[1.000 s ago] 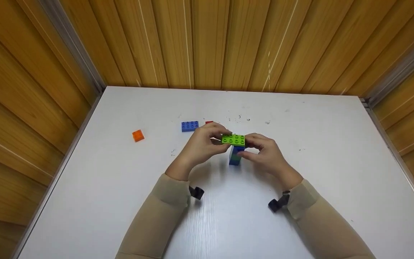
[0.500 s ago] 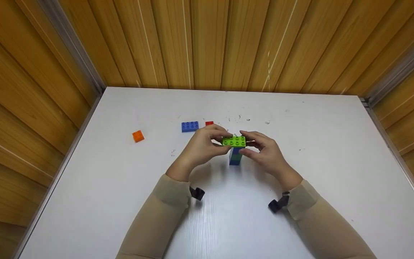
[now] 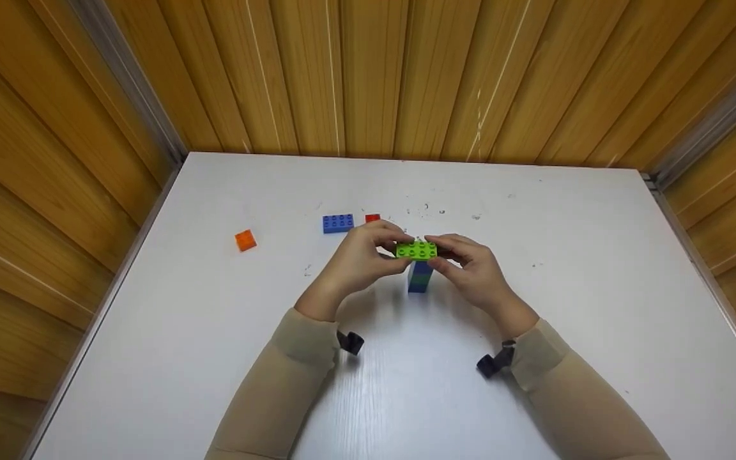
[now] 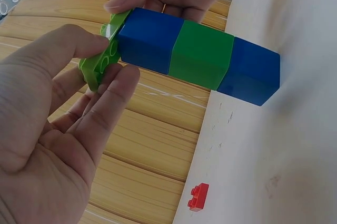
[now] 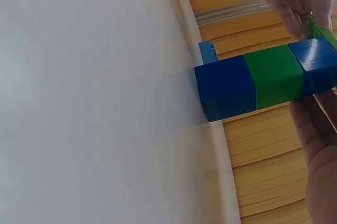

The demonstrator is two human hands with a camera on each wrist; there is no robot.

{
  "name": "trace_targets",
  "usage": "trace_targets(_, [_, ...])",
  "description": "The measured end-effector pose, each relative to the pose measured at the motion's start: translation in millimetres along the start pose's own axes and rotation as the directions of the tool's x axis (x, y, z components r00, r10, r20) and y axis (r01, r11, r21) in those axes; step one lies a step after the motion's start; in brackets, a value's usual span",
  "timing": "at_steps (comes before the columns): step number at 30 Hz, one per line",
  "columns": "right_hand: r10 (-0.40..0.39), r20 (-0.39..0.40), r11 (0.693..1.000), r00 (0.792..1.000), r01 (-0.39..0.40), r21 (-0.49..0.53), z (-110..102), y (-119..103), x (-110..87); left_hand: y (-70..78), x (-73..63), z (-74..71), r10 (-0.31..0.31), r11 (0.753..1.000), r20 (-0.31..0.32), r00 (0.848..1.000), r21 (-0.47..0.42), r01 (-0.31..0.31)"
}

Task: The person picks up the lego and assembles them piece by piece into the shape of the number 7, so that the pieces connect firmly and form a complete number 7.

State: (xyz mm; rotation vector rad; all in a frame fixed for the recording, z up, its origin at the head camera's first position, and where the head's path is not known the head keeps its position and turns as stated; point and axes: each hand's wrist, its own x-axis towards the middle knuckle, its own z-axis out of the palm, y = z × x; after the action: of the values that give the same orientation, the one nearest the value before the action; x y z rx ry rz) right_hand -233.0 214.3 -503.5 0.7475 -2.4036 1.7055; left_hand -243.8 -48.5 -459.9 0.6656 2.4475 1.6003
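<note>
Small booth-type work cell, lab-like; wider building can't be told. Wood-look slatted panels (image 3: 368,76) close in the back and both sides, metal strips (image 3: 128,76) run along the corners, scuffed plain white table (image 3: 151,358) sits between. Black wrist-worn devices (image 3: 488,366) suggest a recording setup, not ordinary home or office.

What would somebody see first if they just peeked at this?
Probably the bright green brick at the top of the blue and green tower, between the left hand and the right hand. Next, perhaps, the orange brick, sitting by itself toward the left of the white table.
</note>
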Motion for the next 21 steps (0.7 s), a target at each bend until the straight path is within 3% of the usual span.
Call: trace_targets(21, [0.054, 0.020, 0.999, 0.998, -0.055, 0.003, -0.4, -8.9, 0.9, 1.4, -1.1, -0.7, -0.049, 0.999, 0.008, 0.999, -0.011, 0.049])
